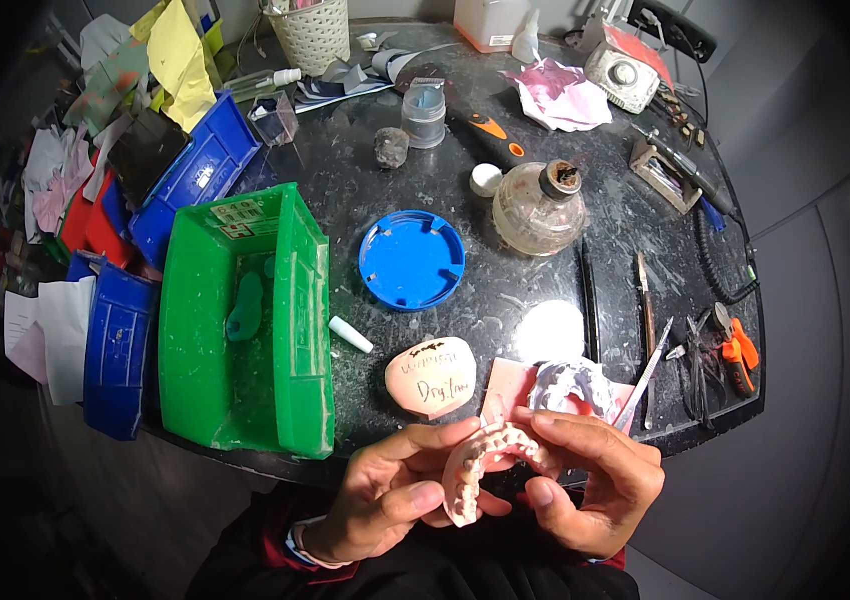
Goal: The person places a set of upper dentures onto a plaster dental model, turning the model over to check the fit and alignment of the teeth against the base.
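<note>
Pink dental cast point(480, 462) gripped by left hand point(385, 495) and right hand point(595, 480), green bin point(235, 320) just beside

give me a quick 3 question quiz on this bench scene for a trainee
1. True or false: both hands hold the pink tooth model.
2. What lies inside the green bin?
A. a blue lid
B. a green mould
C. a glass burner
3. Fill in: the blue lid lies on the table between the green bin and the glass ____.

Key
1. True: the left hand and right hand grip it from either side.
2. B, the green mould.
3. burner.
</note>
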Demonstrator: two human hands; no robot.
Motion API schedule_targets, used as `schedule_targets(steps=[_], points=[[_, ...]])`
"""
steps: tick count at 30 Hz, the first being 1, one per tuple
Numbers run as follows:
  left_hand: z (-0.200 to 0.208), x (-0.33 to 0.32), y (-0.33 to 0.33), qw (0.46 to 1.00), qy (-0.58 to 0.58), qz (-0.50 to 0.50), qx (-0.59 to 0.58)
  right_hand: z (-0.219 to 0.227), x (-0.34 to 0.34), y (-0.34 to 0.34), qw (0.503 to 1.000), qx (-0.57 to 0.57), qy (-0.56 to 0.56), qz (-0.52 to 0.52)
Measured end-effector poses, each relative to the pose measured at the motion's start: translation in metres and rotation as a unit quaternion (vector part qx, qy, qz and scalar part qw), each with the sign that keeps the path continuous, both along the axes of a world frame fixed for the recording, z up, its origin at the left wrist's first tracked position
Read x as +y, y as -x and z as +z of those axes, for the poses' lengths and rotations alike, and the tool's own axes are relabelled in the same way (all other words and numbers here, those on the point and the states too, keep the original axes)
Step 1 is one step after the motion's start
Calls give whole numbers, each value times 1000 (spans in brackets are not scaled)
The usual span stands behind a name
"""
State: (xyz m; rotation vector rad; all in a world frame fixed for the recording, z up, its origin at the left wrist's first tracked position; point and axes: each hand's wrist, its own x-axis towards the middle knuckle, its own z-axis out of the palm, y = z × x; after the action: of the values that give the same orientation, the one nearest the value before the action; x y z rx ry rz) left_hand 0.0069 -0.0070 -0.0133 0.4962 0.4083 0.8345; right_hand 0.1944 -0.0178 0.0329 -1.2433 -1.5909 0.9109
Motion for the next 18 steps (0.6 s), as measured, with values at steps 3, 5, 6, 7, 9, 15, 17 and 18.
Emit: schedule_targets(steps=[3,5,6,7,9,15,17,18], points=[[-2,6,0,994,-97,-20,-35,-6,0,-6,1000,-6,-25,11],[2,7,-3,993,-117,-28,-24,-7,0,-8,999,4,-34,5],[4,7,-3,990,-133,-31,-11,-8,0,-8,999,16,-40,3],[6,6,-5,989,-147,-25,13,-8,0,-9,999,17,-42,2],[-2,6,-1,990,-132,-37,-16,-8,-1,-11,998,18,-67,13],[2,0,3,999,-18,-42,24,-13,-4,-3,991,76,-104,24],[1,-1,-2,999,-28,-11,33,-12,-4,-3,990,59,-120,39],[0,-1,-5,999,-36,12,38,-11,-5,-4,990,59,-119,39]])
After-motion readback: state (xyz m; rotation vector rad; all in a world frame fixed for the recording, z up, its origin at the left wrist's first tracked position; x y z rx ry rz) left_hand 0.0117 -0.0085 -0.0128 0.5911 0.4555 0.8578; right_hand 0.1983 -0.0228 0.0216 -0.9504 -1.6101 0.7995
